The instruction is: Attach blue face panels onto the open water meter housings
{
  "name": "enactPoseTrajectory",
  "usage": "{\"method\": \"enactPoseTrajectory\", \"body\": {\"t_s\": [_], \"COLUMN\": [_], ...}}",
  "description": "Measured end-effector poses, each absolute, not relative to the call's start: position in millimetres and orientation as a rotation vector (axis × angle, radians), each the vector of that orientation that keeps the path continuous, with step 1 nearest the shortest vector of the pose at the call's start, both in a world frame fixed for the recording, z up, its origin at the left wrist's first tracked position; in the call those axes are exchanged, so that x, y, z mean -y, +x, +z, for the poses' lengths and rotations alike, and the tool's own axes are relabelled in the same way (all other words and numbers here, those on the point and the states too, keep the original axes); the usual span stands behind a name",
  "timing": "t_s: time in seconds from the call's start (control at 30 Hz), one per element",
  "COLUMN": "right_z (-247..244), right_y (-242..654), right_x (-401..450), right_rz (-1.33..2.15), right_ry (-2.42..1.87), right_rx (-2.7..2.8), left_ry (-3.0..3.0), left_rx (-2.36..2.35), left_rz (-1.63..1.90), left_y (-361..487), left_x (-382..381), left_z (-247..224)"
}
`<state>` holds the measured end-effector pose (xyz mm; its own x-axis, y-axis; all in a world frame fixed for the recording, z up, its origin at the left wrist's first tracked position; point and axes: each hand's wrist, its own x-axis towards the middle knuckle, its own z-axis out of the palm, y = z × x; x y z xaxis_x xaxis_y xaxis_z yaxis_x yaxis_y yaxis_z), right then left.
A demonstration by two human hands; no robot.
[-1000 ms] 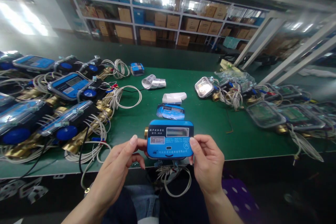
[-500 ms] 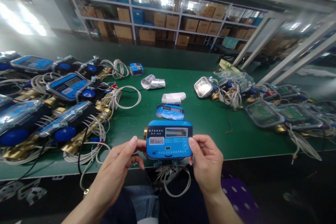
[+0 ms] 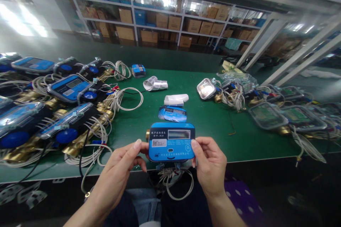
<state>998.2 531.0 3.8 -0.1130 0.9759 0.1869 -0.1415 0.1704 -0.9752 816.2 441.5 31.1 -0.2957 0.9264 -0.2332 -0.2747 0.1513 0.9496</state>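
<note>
Workshop interior with a green-topped bench (image 3: 213, 131); beyond it, as seen from where I stand, metal shelving (image 3: 134, 25) carries cardboard boxes (image 3: 174, 22). At the near edge of the bench, in front of the seated person, is a blue-faced meter (image 3: 172, 149), its face turned up toward the person and its display window near the top. The right hand (image 3: 211, 166) is clamped on its right edge, thumb on the face and fingers behind. The left hand (image 3: 117, 170) lies at the opposite edge, thumb raised clear of the meter, index finger reaching its side beside a brass fitting (image 3: 147, 134); whether those fingers grip behind it, I cannot tell. A looped pale cable (image 3: 193, 186) hangs below the meter. Just beyond lie blue face labels (image 3: 172, 114), a curled white sheet (image 3: 177, 98) and a curled silvery strip (image 3: 156, 83). Left: rows of blue-faced meters (image 3: 68, 88) with brass pipe bodies (image 3: 87, 131) and coiled cables. Right: clear-covered units (image 3: 268, 115), some showing green circuit boards, and, nearer the middle, a thin bent rod (image 3: 232, 122).
</note>
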Motion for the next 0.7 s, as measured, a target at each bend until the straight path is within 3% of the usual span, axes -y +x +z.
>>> {"method": "enactPoseTrajectory", "body": {"t_s": [0.37, 0.7], "right_z": [9.0, 2.5], "right_y": [995.5, 995.9], "right_x": [-528.4, -523.6], "right_rz": [1.113, 0.617], "right_ry": [-0.973, -0.954], "right_rx": [1.373, 1.582], "left_ry": [0.789, 1.119], "left_rx": [-1.442, -1.638], "left_rz": [1.383, 1.518], "left_y": [816.7, 822.5], "left_x": [-446.4, -443.2], "left_z": [31.0, 32.6]}}
